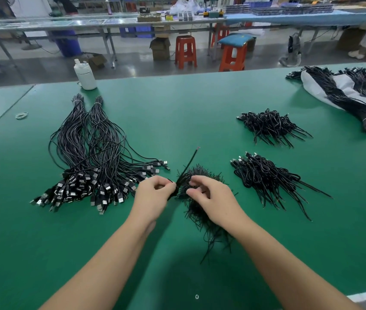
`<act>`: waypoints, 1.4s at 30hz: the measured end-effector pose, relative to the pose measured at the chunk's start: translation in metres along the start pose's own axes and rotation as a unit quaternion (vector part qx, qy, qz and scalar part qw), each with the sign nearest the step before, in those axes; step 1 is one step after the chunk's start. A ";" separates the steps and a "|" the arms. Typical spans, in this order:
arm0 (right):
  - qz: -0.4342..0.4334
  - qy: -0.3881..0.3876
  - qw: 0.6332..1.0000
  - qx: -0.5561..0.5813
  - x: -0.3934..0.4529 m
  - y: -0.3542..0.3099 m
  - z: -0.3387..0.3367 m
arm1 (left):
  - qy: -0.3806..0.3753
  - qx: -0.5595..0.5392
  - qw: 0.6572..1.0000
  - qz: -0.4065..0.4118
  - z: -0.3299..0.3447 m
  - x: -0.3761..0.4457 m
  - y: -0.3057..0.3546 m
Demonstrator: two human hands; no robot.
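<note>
My left hand (153, 195) pinches a folded black cable (188, 164) whose bare end sticks up and away from me. My right hand (213, 198) hovers just right of it, fingers curled, with its fingertips at the same cable over a loose pile of black ties or cable pieces (202, 211) on the green table (177, 113). Whether the right fingers grip the cable I cannot tell. To the left lie two long bundles of black USB cables (92, 157), plugs toward me. Two heaps of coiled cables (269, 126) (264, 175) sit to the right.
A white bottle (85, 74) stands at the table's far edge. A rubber band (22, 115) lies far left. More cable bundles on a white bag (347, 95) fill the far right corner. Red stools (185, 51) and workbenches stand beyond the table.
</note>
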State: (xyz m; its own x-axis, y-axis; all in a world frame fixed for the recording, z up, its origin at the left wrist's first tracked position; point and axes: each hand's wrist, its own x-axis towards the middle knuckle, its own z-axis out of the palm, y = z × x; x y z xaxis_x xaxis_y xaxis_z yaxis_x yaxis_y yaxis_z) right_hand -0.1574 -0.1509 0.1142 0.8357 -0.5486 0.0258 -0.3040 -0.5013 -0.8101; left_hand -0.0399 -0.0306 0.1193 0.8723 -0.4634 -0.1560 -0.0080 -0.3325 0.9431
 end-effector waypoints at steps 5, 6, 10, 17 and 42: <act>-0.013 0.020 0.996 0.082 0.007 -0.004 0.004 | -0.050 -0.018 0.999 0.011 0.006 -0.012 0.003; 0.000 0.017 0.994 0.103 0.008 -0.004 0.004 | -0.051 -0.002 0.998 0.035 0.005 -0.012 0.003; 0.053 0.011 0.979 0.197 0.009 -0.001 0.003 | -0.065 0.160 0.967 0.187 -0.001 -0.013 0.002; 0.081 -0.067 0.931 0.349 0.008 0.001 0.003 | -0.052 0.310 0.832 0.458 -0.006 -0.017 -0.002; 0.088 -0.152 0.883 0.436 0.007 0.009 -0.004 | -0.071 0.209 0.898 0.380 -0.012 -0.017 -0.001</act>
State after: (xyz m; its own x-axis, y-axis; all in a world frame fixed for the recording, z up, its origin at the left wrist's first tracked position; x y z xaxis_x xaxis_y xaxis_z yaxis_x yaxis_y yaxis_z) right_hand -0.1560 -0.1615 0.1094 0.9349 -0.2952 -0.1973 -0.0853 0.3525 -0.9319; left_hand -0.0493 -0.0123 0.1244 0.4657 -0.7775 0.4227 -0.7838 -0.1406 0.6049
